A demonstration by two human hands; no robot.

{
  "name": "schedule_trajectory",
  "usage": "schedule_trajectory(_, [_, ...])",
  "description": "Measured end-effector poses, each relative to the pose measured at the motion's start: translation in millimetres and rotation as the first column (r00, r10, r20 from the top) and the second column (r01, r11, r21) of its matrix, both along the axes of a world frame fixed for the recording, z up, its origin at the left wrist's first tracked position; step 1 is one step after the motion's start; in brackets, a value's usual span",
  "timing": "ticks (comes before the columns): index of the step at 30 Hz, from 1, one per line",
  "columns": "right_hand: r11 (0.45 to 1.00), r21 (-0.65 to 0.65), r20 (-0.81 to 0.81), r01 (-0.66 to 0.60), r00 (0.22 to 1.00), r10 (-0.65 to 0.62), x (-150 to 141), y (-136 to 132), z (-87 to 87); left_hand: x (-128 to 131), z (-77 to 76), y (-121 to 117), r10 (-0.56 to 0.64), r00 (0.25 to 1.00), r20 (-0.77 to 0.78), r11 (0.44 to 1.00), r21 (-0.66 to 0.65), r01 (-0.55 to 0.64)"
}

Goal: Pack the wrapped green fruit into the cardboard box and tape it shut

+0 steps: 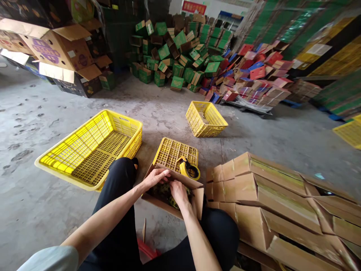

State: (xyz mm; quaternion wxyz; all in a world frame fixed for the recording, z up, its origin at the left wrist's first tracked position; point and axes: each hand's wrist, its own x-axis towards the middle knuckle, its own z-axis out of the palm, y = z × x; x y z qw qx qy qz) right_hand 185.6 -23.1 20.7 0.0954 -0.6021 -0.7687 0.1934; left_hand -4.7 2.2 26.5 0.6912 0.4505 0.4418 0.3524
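Between my knees stands an open cardboard box (164,206), with dark and green contents (172,201) whose kind I cannot make out. My left hand (156,178) reaches over its far left side, fingers bent together near the inner far wall. Just right of it, my right hand (178,192) dips into the opening with curled fingers. The fingertips of both hands come close together, and what they pinch is hidden. Behind the box, a yellow tape dispenser (188,169) rests on an upturned yellow crate (173,149).
A large yellow crate (132,130) stands on the floor at left, and a smaller yellow crate (207,130) farther ahead. Stacked cardboard boxes (282,199) sit close on my right. Heaps of green boxes (177,71) and red boxes (256,73) lie at the back.
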Motion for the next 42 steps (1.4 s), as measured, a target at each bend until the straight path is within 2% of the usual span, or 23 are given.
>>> schedule_trajectory(3, [0.998, 0.063, -0.087, 0.018, 0.996, -0.013, 20.2, -22.0, 23.7, -0.3, -2.8, 1.8, 0.02, 1.0, -0.008, 1.0, 0.007, -0.02])
schedule_trajectory(4, [0.993, 0.11, -0.153, 0.043, 0.988, -0.026, 26.8, -29.0, 31.5, 0.0, -3.1, 1.8, 0.022, 1.0, -0.006, 1.0, 0.01, -0.022])
schedule_trajectory(6, [0.959, 0.224, -0.384, 0.173, 0.92, -0.076, 37.0, -41.3, 43.5, 1.2, -2.6, -0.3, -0.001, 1.0, 0.026, 1.0, -0.01, 0.001])
schedule_trajectory(9, [0.887, 0.276, -0.609, 0.369, 0.782, -0.136, 40.3, -54.8, 49.9, 4.1, 0.4, -8.9, -0.123, 0.979, 0.164, 0.983, -0.112, 0.142])
schedule_trajectory(12, [0.855, 0.267, -0.684, 0.445, 0.712, -0.157, 33.4, -63.5, 46.0, 7.9, 4.8, -19.4, -0.25, 0.923, 0.294, 0.944, -0.138, 0.3])
schedule_trajectory(15, [0.875, 0.189, -0.744, 0.446, 0.647, -0.169, 29.3, -67.8, 40.6, 10.1, 9.9, -23.5, -0.269, 0.912, 0.31, 0.956, -0.028, 0.292])
schedule_trajectory(18, [0.894, 0.002, -0.822, 0.449, 0.509, -0.254, 34.8, -67.5, 38.9, 8.6, 15.0, -20.7, -0.244, 0.929, 0.278, 0.97, 0.071, 0.234])
schedule_trajectory(21, [0.89, -0.212, -0.838, 0.404, 0.394, -0.378, 43.4, -64.7, 40.4, 5.6, 16.4, -17.6, -0.282, 0.936, 0.212, 0.958, 0.107, 0.265])
schedule_trajectory(25, [0.865, -0.417, -0.813, 0.279, 0.312, -0.492, 46.4, -62.9, 40.3, 5.0, 10.8, -17.6, -0.341, 0.931, 0.126, 0.937, 0.119, 0.327])
schedule_trajectory(28, [0.845, -0.45, -0.824, 0.287, 0.23, -0.517, 45.4, -62.8, 36.9, 5.6, 7.8, -16.6, -0.31, 0.94, 0.143, 0.95, 0.092, 0.299])
schedule_trajectory(32, [0.845, -0.423, -0.869, 0.328, 0.119, -0.481, 46.4, -60.8, 32.9, 3.4, 10.6, -15.1, -0.231, 0.939, 0.254, 0.973, 0.072, 0.22])
schedule_trajectory(35, [0.856, -0.385, -0.892, 0.345, 0.101, -0.442, 47.3, -59.7, 30.7, 2.1, 12.0, -18.1, -0.258, 0.918, 0.299, 0.957, -0.053, 0.286])
schedule_trajectory(38, [0.887, -0.319, -0.906, 0.335, 0.166, -0.389, 47.6, -60.5, 28.7, 3.7, 10.8, -21.4, -0.275, 0.899, 0.342, 0.925, -0.162, 0.344])
schedule_trajectory(40, [0.914, -0.264, -0.909, 0.307, 0.239, -0.343, 47.5, -61.3, 28.8, 5.2, 10.1, -21.9, -0.24, 0.908, 0.343, 0.94, -0.15, 0.306])
schedule_trajectory(42, [0.92, -0.259, -0.906, 0.293, 0.257, -0.336, 47.0, -61.5, 30.6, 5.8, 10.4, -21.1, -0.201, 0.92, 0.337, 0.962, -0.112, 0.251])
